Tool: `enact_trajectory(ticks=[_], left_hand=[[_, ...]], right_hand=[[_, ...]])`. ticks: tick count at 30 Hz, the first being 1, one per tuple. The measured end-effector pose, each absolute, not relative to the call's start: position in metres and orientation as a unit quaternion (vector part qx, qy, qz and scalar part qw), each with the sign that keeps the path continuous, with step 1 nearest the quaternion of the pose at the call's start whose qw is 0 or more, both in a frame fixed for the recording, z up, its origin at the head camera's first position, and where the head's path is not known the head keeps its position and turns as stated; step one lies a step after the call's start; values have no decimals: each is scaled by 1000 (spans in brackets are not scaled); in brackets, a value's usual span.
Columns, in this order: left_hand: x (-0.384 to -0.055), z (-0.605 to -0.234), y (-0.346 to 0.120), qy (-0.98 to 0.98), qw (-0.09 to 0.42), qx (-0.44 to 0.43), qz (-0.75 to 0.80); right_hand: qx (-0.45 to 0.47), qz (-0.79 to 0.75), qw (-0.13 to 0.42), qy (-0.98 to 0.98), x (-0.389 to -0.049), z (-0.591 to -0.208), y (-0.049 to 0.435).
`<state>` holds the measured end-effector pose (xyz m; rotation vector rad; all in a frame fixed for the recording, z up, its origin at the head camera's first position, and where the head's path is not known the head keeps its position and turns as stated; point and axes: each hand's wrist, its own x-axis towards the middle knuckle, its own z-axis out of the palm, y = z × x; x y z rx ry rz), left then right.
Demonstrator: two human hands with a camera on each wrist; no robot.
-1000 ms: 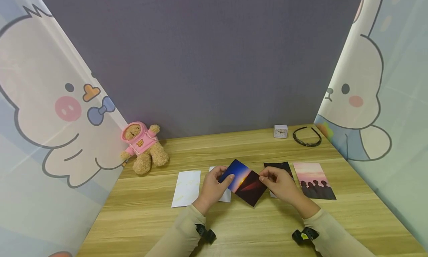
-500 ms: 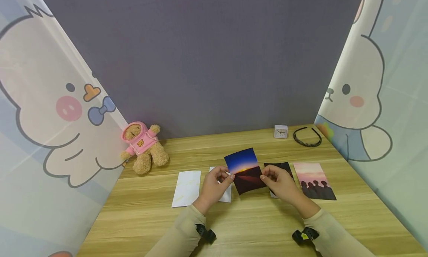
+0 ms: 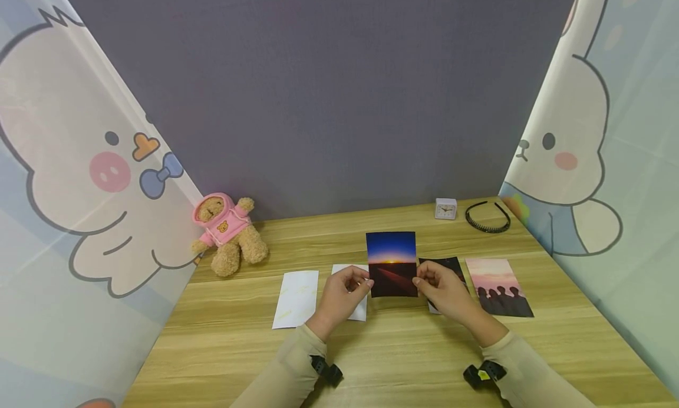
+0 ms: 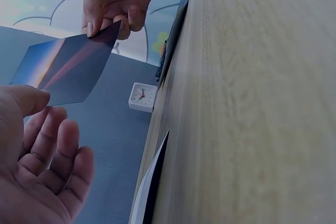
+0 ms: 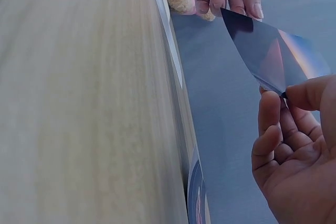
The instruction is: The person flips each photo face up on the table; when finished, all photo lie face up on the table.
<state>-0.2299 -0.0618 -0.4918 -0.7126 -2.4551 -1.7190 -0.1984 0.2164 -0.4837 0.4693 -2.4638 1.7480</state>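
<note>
A sunset photo print [image 3: 392, 264], blue above and dark below, is held upright above the table between both hands. My left hand [image 3: 341, 299] pinches its left edge between thumb and fingers; my right hand [image 3: 448, 293] pinches the right edge. In the left wrist view the photo print [image 4: 79, 69] bends slightly. The right wrist view shows the right thumb and forefinger on one edge of the photo print [image 5: 270, 51]. Behind the left hand lies a white sheet [image 3: 359, 311], partly hidden. A dark photo [image 3: 450, 265] is partly covered by the right hand.
Another white sheet [image 3: 295, 299] lies at the left, and a pink-sky photo with silhouettes [image 3: 500, 287] at the right. Farther back are a teddy bear in a pink hoodie [image 3: 228, 234], a small white clock [image 3: 445, 209] and a black headband [image 3: 487, 226]. A grey panel [image 3: 339, 101] rises behind the table.
The sunset photo has turned from a diagonal tilt to upright, with its blue part on top. My left fingers have shifted from its upper side to its lower left edge.
</note>
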Motion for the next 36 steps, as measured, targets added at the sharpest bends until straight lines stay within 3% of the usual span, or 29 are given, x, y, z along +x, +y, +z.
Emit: enact_trajectory(ticks=[36], left_hand=[[-231, -493, -61, -772, 20, -236, -590]], right_hand=[[160, 569, 41, -806, -200, -485, 215]])
